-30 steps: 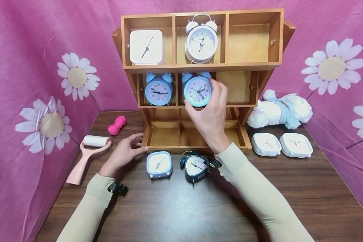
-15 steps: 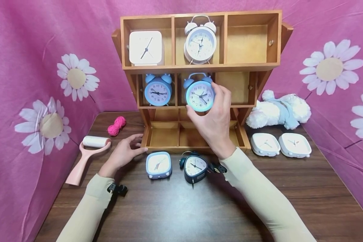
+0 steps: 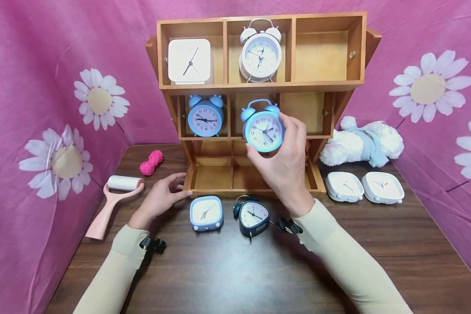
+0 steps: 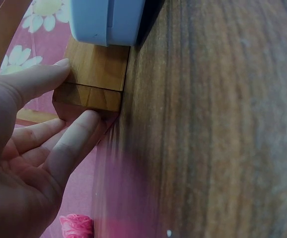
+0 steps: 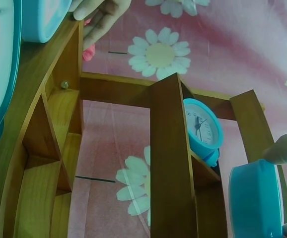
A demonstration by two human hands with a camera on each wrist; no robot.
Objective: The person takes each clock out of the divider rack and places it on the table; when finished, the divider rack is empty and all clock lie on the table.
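My right hand [image 3: 284, 168] grips a light blue twin-bell alarm clock [image 3: 264, 131] by its sides, thumb at the lower left and fingers at the right. The clock is in front of the middle tier of the wooden shelf [image 3: 259, 87], its face toward me. In the right wrist view its blue side [image 5: 255, 201] shows. My left hand [image 3: 161, 196] holds the lower left corner of the shelf. Its thumb and fingertips lie on two sides of that corner [image 4: 96, 96] in the left wrist view. Another blue alarm clock [image 3: 206, 117] stands in the middle tier's left compartment.
A square white clock [image 3: 189, 61] and a white twin-bell clock [image 3: 261, 56] occupy the top tier. A blue-framed clock [image 3: 206, 213] and a dark alarm clock [image 3: 253, 216] stand before the shelf. Two white clocks [image 3: 345, 186], a plush toy [image 3: 365, 141], lint roller [image 3: 114, 198] and pink yarn [image 3: 152, 162] flank it.
My right hand has drawn the light blue alarm clock out of the middle compartment, toward me, down and slightly right. Its handle now shows. My left hand has stayed at the shelf corner.
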